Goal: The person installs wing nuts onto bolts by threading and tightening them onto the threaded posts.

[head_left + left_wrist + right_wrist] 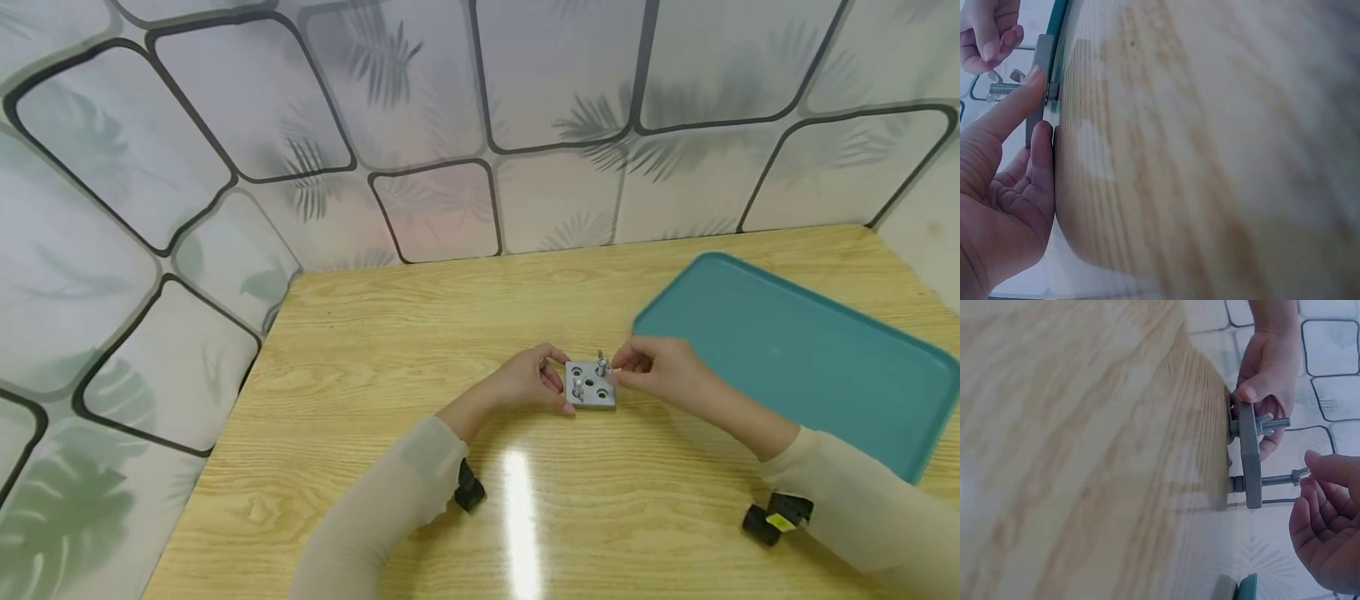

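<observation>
A small square grey metal plate (590, 387) with several round holes lies on the wooden table (420, 350). Two bolts stand up through it. My left hand (562, 384) holds the plate's left edge between thumb and fingers; the right wrist view shows the plate (1250, 456) on its short feet with the left hand (1266, 375) round its far end. My right hand (617, 372) pinches the top of the taller bolt (602, 363), whose threaded shaft (1275, 480) reaches my fingertips (1317, 464). The shorter bolt (1272, 423) carries a wing nut. In the left wrist view the plate (1041, 62) is edge-on.
A teal tray (787, 350) lies at an angle on the right side of the table, just behind my right hand. Leaf-patterned panels (225, 167) close the table off at the back and left. Black wrist mounts (772, 517) hang under both forearms.
</observation>
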Available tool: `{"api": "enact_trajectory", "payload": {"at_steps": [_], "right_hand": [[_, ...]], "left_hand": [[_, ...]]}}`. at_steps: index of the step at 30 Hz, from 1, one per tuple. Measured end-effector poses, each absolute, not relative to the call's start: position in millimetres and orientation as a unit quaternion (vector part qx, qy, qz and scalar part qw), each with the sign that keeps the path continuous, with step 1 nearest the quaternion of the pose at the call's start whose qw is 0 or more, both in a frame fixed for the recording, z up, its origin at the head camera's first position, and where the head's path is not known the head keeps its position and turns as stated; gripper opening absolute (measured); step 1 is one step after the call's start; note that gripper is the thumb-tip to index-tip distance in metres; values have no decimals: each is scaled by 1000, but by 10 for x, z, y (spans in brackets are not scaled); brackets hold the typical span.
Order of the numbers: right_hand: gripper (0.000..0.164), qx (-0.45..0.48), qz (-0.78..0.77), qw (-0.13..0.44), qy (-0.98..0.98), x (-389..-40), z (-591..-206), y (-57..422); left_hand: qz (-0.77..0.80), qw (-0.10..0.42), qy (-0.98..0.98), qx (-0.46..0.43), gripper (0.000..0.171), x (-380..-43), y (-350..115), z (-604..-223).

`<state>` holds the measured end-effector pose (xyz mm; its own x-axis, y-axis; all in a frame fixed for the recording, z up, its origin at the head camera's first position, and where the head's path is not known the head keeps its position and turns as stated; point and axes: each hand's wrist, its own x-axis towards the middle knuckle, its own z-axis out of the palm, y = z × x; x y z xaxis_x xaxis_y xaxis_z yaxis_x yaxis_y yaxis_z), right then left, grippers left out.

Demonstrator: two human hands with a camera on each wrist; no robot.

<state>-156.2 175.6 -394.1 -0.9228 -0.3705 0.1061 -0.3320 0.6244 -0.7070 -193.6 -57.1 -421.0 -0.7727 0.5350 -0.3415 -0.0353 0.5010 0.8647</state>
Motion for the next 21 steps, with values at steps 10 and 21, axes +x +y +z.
{"api": "enact_trajectory", "payload": {"at_steps": [10, 21], "right_hand": [[32, -113, -426, 53, 896, -1626, -4011, 1760], [30, -118, -456, 47, 881, -1642, -4061, 1708]], "left_hand": [[462, 299, 821, 152, 72, -1938, -566, -4200], [470, 298, 817, 150, 70, -1938, -571, -4211]]}}
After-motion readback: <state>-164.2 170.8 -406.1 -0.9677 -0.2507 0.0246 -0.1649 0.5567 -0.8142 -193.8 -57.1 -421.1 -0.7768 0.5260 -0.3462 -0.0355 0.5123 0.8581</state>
